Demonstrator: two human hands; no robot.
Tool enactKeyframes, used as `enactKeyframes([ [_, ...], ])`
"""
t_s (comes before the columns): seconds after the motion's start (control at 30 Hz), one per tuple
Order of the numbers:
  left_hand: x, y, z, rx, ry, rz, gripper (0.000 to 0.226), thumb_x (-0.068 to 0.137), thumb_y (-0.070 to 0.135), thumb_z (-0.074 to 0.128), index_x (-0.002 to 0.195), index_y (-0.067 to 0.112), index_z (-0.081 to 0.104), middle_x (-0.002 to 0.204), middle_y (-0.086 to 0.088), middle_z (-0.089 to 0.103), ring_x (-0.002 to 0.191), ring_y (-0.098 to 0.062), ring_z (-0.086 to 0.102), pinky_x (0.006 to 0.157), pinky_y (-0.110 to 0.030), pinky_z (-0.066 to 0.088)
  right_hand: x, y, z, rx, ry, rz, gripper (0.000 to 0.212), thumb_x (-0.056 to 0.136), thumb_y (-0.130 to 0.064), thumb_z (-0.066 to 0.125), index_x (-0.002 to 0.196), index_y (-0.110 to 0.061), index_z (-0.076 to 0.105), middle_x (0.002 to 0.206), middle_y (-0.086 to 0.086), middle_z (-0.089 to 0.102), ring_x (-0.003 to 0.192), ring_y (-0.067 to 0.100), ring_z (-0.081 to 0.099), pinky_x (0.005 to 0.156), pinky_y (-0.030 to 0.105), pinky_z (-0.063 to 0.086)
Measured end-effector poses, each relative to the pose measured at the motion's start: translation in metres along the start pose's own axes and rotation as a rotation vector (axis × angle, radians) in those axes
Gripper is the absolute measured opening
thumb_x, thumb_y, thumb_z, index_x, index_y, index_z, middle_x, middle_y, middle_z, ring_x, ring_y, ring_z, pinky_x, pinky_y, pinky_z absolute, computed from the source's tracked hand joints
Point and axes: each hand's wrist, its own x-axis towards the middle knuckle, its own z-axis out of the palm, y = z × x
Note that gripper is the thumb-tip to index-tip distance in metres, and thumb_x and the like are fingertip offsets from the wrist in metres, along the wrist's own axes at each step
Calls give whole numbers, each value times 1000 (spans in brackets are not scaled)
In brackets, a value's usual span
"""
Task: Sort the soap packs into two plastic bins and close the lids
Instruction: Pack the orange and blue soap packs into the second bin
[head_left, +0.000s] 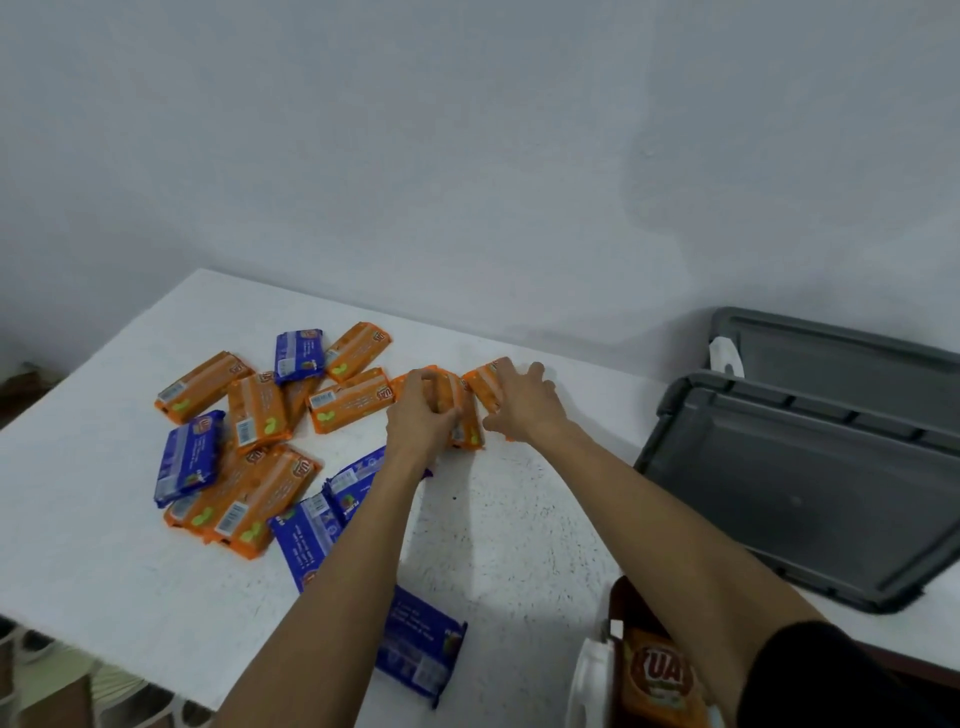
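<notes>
- Soap packs (258, 410) are lying mostly loose on the white worktop (104, 545). Orange ones and blue packs (187, 457) are mixing in one heap at left-centre, and a stray blue pack (421, 660) is sitting near the front edge.
- The left hand (423, 415) is working at the heap's right end, its grip closing round an orange pack (464, 415), fingers curling over it.
- The right hand (524, 402) is resting just beside it, grip wide, fingers spreading flat on a neighbouring pack (480, 387).
- One bin (626, 597) is showing at the lower right edge, standing open and holding at least one binned pack (657, 680). A second bin is not appearing in view.
- Two grey lids (810, 483) are lying at the right, one overlapping the other, neither fitted.
- Judgement: sorting is standing at an early stage. Most packs are awaiting transfer, the blue ones appear unsorted, and both lid closures are remaining.
</notes>
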Motion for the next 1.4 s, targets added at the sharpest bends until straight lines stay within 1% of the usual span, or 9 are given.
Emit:
enactKeyframes([
  [0.23, -11, 1, -5, 98, -8, -18, 42, 91, 32, 60, 128, 32, 40, 114, -8, 63, 94, -26, 64, 72, -36, 56, -11, 1, -5, 72, -30, -43, 39, 87, -14, 51, 124, -16, 40, 108, 14, 50, 101, 35, 51, 78, 37, 43],
  [0.4, -26, 2, -11, 4, 26, -28, 31, 94, 33, 57, 122, 34, 43, 118, -8, 59, 96, -26, 63, 48, -22, 46, -37, 8, -17, 513, -15, 15, 20, 94, -23, 41, 112, -22, 51, 101, -4, 58, 89, 21, 62, 69, 35, 57],
  [0.57, -43, 2, -20, -180, 47, -46, 36, 96, 25, 57, 129, 30, 43, 128, -5, 57, 104, -24, 63, 60, -29, 57, -73, 11, -42, 874, 54, 55, 15, 94, -32, 51, 103, -20, 49, 101, -1, 59, 77, 16, 53, 58, 29, 39],
  [0.63, -51, 4, -23, -262, 39, -47, 42, 96, 23, 58, 135, 27, 42, 128, -5, 57, 104, -24, 63, 69, -37, 60, -91, 14, -53, 935, 8, 40, 41, 85, -45, 67, 111, -21, 46, 103, -5, 58, 77, 15, 51, 58, 29, 36],
  [0.73, -63, 11, -25, -388, -13, -39, 44, 95, 20, 59, 137, 20, 48, 126, -6, 61, 104, -25, 64, 79, -46, 59, -114, 19, -64, 891, -51, 31, 62, 77, -37, 78, 123, -26, 37, 106, -4, 51, 80, 14, 52, 63, 30, 41],
  [0.83, -79, 22, -26, -494, -67, -33, 31, 96, 16, 56, 127, 15, 59, 118, -5, 65, 100, -22, 66, 75, -39, 60, -136, 27, -70, 887, -51, 60, 58, 79, -28, 74, 124, -25, 37, 100, 1, 52, 78, 16, 51, 62, 29, 43],
  [1.03, -113, 46, -24, -748, -199, -58, 28, 97, 20, 52, 124, 14, 55, 118, -9, 61, 103, -23, 64, 69, -37, 60, -186, 64, -85, 1290, -93, 30, 31, 91, -28, 50, 113, -7, 57, 99, 16, 59, 57, 14, 43, 54, 29, 33],
  [1.2, -139, 63, -11, -752, -356, 21, 31, 100, 26, 40, 125, 12, 52, 115, -13, 68, 100, -26, 68, 66, -30, 57, -228, 94, -97, 1466, -97, 49, 41, 94, -24, 40, 121, 3, 55, 107, 22, 68, 71, 29, 66, 50, 28, 36],
  [1.4, -164, 77, 10, -697, -475, 70, 32, 102, 30, 39, 133, 23, 43, 114, -9, 69, 97, -26, 71, 79, -41, 55, -273, 123, -94, 1522, -77, 55, 37, 98, -30, 50, 123, -3, 57, 118, 22, 68, 109, 39, 65, 62, 29, 58],
])
